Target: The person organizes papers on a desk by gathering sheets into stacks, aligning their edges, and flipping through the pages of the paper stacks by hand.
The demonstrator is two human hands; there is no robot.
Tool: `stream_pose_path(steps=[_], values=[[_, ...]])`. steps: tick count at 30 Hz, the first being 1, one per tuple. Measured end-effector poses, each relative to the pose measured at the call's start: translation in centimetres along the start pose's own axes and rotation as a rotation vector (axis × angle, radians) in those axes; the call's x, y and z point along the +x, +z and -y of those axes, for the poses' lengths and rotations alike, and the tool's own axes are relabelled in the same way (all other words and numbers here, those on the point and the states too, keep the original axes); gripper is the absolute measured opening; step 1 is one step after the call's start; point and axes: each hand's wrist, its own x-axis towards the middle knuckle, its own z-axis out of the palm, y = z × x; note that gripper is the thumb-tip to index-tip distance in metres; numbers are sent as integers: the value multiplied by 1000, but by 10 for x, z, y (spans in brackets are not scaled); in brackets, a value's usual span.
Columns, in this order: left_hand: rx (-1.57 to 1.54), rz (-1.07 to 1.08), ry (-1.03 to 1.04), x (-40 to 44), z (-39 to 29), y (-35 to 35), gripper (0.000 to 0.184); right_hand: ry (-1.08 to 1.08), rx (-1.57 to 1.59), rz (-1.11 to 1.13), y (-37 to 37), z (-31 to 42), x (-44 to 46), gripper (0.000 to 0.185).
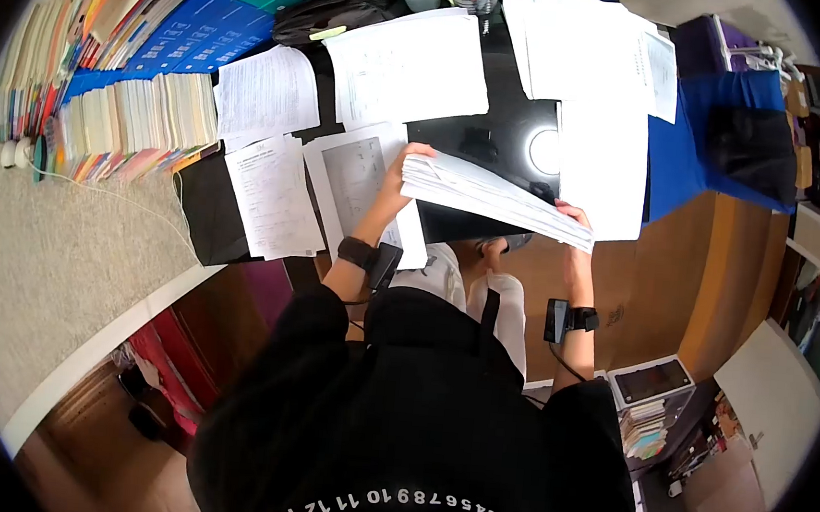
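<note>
A thick stack of white paper (pixel 496 197) is held up over the front of the black desk, its layered edge facing me. My left hand (pixel 402 174) is closed round its left end, and my right hand (pixel 576 231) grips its right end. Just beyond my left hand lies a sheet with a grey printed panel (pixel 359 175), partly hidden by my forearm. Another pile of white sheets (pixel 609 171) lies flat on the desk beside my right hand. Straps with small dark devices circle both wrists.
More paper piles lie on the desk: one at back centre (pixel 405 68), one at back right (pixel 580 48), printed sheets at left (pixel 275 197). Rows of books (pixel 141 119) and blue binders (pixel 196 32) stand at left. A blue-covered seat (pixel 678 152) adjoins the right side.
</note>
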Motion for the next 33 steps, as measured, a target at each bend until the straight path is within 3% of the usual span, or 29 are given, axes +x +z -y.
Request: stream_pose_path(steps=[2, 7, 10, 14, 15, 16, 22, 23, 26, 29, 33], values=[[45, 31, 18, 6, -6, 0, 28, 58, -93, 9, 0, -6, 5, 20], [-47, -226, -59, -3, -3, 24, 27, 212, -281, -187, -13, -37, 10, 38], [35, -276, 32, -4, 19, 30, 29, -18, -317, -187, -11, -44, 13, 29], [395, -282, 167, 3, 13, 21, 28, -14, -434, -157, -12, -34, 22, 33], [431, -241, 85, 3, 7, 17, 34, 81, -593, -128, -5, -15, 19, 28], [422, -177, -16, 1, 1, 11, 36, 118, -532, -109, 3, 1, 17, 26], [-447, -52, -270, -53, -6, -29, 39, 217, -314, -3, 50, 51, -19, 22], [110, -6, 251, -84, 16, -45, 52, 226, -339, 17, 66, 66, -33, 21], [-464, 144, -259, -118, -34, -64, 54, 283, -246, 116, 87, 72, -49, 22], [-802, 41, -692, -142, -39, -74, 57, 369, -207, 236, 107, 78, -55, 23], [-636, -88, -567, -168, -30, -87, 57, 418, -238, 347, 126, 73, -51, 26]])
